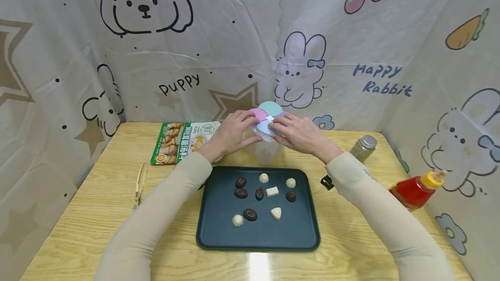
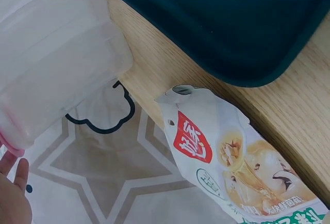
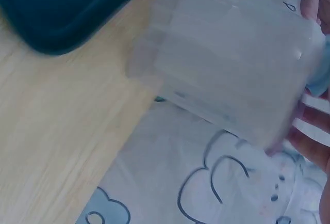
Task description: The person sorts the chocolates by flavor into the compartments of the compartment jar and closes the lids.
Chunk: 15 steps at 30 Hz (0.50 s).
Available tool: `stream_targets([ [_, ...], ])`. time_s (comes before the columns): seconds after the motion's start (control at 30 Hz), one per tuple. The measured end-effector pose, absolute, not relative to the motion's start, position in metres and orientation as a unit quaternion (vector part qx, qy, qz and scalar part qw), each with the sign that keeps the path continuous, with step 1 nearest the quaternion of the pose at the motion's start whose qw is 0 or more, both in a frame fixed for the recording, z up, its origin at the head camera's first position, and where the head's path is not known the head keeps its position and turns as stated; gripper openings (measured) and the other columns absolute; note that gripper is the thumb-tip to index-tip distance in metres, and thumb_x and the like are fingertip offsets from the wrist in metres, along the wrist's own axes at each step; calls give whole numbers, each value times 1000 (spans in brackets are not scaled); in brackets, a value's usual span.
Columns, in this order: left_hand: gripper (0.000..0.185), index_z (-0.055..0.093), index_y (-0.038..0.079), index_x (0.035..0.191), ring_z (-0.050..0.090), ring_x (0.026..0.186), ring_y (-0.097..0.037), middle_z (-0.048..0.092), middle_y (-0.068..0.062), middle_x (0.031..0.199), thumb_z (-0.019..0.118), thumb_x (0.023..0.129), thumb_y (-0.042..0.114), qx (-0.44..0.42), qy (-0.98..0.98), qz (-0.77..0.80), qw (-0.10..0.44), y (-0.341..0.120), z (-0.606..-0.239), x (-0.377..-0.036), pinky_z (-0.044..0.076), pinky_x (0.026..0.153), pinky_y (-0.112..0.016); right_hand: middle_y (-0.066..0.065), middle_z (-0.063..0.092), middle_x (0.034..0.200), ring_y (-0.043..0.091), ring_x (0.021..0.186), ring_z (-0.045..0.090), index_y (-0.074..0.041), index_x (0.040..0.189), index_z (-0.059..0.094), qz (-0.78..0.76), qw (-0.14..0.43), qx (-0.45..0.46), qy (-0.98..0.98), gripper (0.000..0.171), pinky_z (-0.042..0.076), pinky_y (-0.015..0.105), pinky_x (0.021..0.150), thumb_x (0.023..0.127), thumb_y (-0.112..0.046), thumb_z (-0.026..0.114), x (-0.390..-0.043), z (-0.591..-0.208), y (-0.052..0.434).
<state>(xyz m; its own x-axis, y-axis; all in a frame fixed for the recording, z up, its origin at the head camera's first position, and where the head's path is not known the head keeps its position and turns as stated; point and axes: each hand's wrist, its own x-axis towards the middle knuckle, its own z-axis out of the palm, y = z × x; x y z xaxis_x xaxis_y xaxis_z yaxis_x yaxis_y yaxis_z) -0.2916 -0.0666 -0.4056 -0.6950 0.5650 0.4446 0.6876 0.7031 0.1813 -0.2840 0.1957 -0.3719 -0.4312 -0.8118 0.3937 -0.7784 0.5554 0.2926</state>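
A translucent plastic container (image 1: 267, 153) with a pastel four-colour lid (image 1: 269, 111) stands on the wooden table just behind a dark teal tray (image 1: 218, 233). My left hand (image 1: 234, 131) holds the lid's left side and my right hand (image 1: 297, 131) holds its right side, fingers curled over the rim. In the left wrist view the container (image 2: 56, 64) fills the upper left, with my fingertips (image 2: 13, 193) at the bottom left. The right wrist view shows the container (image 3: 232, 64) blurred, my fingers (image 3: 309, 146) beneath its lid end.
Several dark and white chocolates (image 1: 258, 194) lie on the tray. A food packet (image 1: 183, 141) lies to the left, wooden tongs (image 1: 138, 185) nearer the left edge. A spice jar (image 1: 363, 147), a black clip (image 1: 326, 182) and a red sauce bottle (image 1: 416, 190) sit at the right. Printed cloth walls surround the table.
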Motion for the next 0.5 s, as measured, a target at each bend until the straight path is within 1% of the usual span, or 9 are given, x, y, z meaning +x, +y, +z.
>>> stream_targets([
  [0.1,56,67,15,131,57,135,-29,63,-8,145,78,92,53,-348,-904,-170,183,-68,-405,-292,47,115,-48,9,78,116,28,100,75,-14,121,75,-18,257,470,-844,29,58,37,56,100,-34,72,-286,-369,194],
  [0.2,55,67,15,131,57,135,-29,63,-8,146,78,92,53,-348,-903,-173,182,-67,-405,-293,48,114,-47,8,78,111,26,94,76,-14,118,76,-5,272,476,-836,27,56,35,55,98,-32,74,-288,-368,196],
  [0.3,55,66,15,131,58,135,-29,64,-8,145,77,92,53,-347,-904,-173,180,-67,-405,-293,48,114,-47,6,78,106,23,84,76,-13,113,75,15,297,476,-828,23,51,32,50,96,-27,77,-289,-369,200],
  [0.43,56,67,16,132,58,135,-28,64,-7,144,78,92,53,-343,-906,-174,175,-67,-405,-292,49,113,-47,5,79,98,20,69,73,-11,108,72,35,329,466,-821,21,43,30,45,93,-23,80,-289,-369,205],
  [0.5,56,67,16,132,57,135,-28,65,-7,143,78,92,53,-342,-907,-174,174,-67,-404,-291,48,114,-47,6,79,94,21,67,74,-10,105,72,49,338,456,-822,20,45,30,46,91,-22,82,-290,-369,206],
])
